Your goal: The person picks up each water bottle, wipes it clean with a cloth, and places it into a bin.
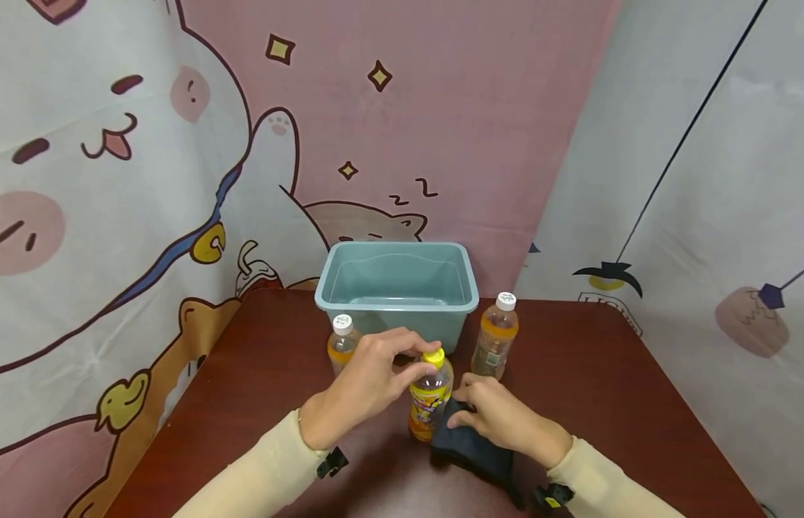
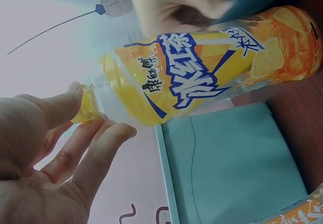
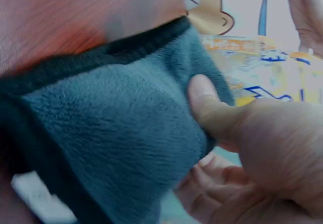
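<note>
A clear bottle (image 1: pixel 429 404) with a yellow label stands near the middle of the table. My left hand (image 1: pixel 369 374) pinches its yellow cap (image 2: pixel 87 104) between thumb and fingers. In the left wrist view, the label with orange slices faces the camera. My right hand (image 1: pixel 499 417) grips a dark grey cloth (image 3: pixel 116 128), thumb on top and fingers beneath. The cloth is fuzzy with a black edge, and it lies right beside the bottle's lower side. From these views I cannot tell whether cloth and bottle touch.
Behind the hands stands a light blue-green plastic bin (image 1: pixel 398 308). One white-capped bottle (image 1: pixel 342 345) is left of it, partly behind my left hand; another white-capped bottle (image 1: pixel 495 338) stands to the right. The brown table (image 1: pixel 278 360) meets a printed cloth backdrop (image 1: pixel 453 129).
</note>
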`<control>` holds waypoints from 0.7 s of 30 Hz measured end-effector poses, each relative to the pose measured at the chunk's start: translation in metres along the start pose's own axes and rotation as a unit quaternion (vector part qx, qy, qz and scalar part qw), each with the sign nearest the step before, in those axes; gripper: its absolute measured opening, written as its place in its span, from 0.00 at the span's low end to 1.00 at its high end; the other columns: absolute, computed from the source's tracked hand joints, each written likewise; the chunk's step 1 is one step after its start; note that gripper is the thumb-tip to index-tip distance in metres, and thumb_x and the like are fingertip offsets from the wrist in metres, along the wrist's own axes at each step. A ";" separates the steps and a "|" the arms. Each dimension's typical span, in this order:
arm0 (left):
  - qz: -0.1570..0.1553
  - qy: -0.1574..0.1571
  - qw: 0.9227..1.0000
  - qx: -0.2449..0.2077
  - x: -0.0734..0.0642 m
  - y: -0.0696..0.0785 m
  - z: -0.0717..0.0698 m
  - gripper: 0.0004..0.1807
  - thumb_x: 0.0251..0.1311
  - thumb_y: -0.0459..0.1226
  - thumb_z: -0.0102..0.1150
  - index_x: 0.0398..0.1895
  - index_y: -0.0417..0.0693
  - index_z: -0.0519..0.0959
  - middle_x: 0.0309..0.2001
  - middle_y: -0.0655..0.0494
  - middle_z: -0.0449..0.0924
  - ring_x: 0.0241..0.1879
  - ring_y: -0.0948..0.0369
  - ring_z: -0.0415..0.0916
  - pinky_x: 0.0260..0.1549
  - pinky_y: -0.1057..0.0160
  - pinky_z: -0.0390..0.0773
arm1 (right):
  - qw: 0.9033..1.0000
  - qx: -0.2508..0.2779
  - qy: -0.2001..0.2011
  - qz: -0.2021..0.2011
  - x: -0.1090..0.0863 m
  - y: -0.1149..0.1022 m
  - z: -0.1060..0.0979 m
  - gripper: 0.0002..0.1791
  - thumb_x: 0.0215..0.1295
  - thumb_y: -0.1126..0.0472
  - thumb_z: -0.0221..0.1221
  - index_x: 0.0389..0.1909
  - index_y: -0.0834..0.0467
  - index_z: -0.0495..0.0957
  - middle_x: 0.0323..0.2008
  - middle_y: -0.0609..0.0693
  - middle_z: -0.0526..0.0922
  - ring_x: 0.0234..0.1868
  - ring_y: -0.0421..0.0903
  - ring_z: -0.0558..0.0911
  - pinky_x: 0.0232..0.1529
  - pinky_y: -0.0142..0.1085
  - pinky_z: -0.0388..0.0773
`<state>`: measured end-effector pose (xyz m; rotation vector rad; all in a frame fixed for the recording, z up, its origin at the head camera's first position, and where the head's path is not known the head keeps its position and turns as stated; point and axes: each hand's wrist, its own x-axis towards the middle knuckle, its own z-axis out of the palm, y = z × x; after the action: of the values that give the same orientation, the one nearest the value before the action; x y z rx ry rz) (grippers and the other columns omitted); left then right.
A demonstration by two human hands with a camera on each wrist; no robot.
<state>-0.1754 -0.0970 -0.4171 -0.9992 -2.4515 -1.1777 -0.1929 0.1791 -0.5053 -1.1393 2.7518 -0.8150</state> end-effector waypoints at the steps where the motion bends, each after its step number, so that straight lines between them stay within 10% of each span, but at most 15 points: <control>1: -0.002 -0.001 1.000 0.000 0.000 0.000 0.000 0.14 0.74 0.40 0.80 0.59 0.52 0.94 0.60 0.58 0.95 0.54 0.64 0.93 0.50 0.66 0.95 | 1.000 0.001 -0.013 0.000 0.001 0.002 0.003 0.12 0.72 0.55 0.80 0.49 0.57 0.97 0.36 0.42 0.82 0.35 0.27 0.77 0.33 0.25 0.79; 21: 0.013 0.011 1.000 0.013 -0.001 0.000 0.003 0.13 0.74 0.40 0.80 0.58 0.52 0.93 0.61 0.59 0.95 0.50 0.65 0.92 0.48 0.69 0.93 | 0.997 0.079 0.010 0.021 -0.003 -0.002 -0.006 0.16 0.75 0.52 0.78 0.55 0.56 0.97 0.37 0.41 0.85 0.32 0.29 0.76 0.30 0.27 0.78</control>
<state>-0.1744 -0.0955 -0.4193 -1.0023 -2.4240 -1.1397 -0.1906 0.1829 -0.4993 -1.0471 2.6611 -1.0223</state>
